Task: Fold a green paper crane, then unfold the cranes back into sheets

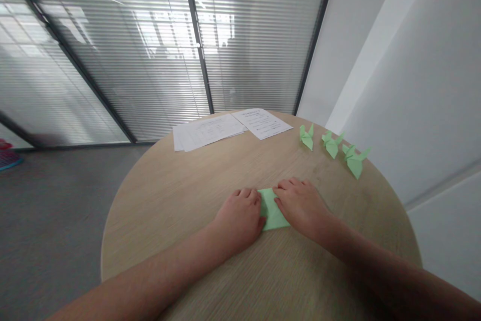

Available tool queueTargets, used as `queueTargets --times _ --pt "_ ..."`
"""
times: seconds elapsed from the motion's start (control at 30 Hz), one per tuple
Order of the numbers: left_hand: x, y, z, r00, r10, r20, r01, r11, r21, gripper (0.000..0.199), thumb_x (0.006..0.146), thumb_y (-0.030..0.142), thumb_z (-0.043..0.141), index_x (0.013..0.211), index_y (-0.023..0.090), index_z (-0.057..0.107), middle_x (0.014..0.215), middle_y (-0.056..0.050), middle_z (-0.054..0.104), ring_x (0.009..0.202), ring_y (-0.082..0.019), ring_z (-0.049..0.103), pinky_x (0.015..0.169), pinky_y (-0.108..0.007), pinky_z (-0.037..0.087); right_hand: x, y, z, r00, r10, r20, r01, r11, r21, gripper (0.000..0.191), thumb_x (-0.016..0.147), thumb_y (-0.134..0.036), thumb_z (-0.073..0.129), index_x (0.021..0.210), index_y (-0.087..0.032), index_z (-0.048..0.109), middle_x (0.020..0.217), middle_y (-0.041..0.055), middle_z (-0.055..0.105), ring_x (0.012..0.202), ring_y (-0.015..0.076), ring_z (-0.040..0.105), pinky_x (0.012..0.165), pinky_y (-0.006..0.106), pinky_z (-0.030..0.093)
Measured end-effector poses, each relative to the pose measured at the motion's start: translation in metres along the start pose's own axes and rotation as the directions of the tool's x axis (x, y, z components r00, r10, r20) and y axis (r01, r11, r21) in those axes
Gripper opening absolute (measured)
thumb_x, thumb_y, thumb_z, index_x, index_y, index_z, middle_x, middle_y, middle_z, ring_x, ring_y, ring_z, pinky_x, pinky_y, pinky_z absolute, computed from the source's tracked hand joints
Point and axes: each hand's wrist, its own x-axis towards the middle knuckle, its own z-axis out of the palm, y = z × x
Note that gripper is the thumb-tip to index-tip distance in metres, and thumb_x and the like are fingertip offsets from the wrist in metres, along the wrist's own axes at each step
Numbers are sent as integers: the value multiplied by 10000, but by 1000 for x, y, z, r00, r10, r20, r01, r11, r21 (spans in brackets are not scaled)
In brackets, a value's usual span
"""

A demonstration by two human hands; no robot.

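Left hand [240,217], curled, and right hand [303,207], flatter, rest on opposite sides of a flat green paper [271,211] on the round wood-grained table [169,191]; whether either pinches it I cannot tell; beyond sit three angular folded birds [331,145] and white sheets [214,130], their print [260,120] illegibly small

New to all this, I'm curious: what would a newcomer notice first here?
Probably the flat, pale green paper partly under the person's left grip and right grip on the round, wood-toned table. Then three pale green, birdlike paper figures lined up near its far right edge. White printed paper sheets lie farther left.
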Motion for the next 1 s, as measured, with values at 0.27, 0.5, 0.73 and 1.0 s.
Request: queueTargets --times 0.27,0.5,0.73,1.0 --pt "-2 -8 -13 996 -81 42 76 991 110 315 996 313 514 984 114 758 1009 -204 737 971 -335 680 781 -442 554 1 4 3 1000 -14 -12 14 999 37 199 976 -191 538 1009 -203 733 1082 127 729 1007 270 630 857 395 455" --pt "7 -29 -10 982 -183 -48 182 983 -36 309 980 389 565 1022 145 751 1039 -151 744 994 -315 681 789 -412 562 8 14 5 1000 -1 0 1 991 136 259 977 -303 609 1178 -179 716 1163 128 713 1103 287 624 968 416 457" --pt "15 -45 3 976 -175 -131 141 962 -232 207 888 318 678 1026 190 764 1054 -94 733 1042 -279 639 926 -411 522 14 22 17 998 33 -44 -25 985 173 391 992 -388 597 1314 -176 659 1316 151 655 1210 292 585 1059 435 417" --pt "15 -45 8 963 -212 -164 149 933 -327 291 901 310 645 1143 188 752 1124 -99 740 1102 -277 632 979 -411 497 16 25 18 995 68 -77 -38 940 340 213 924 -327 680 1081 -183 674 1122 96 701 1069 241 621 971 381 440"
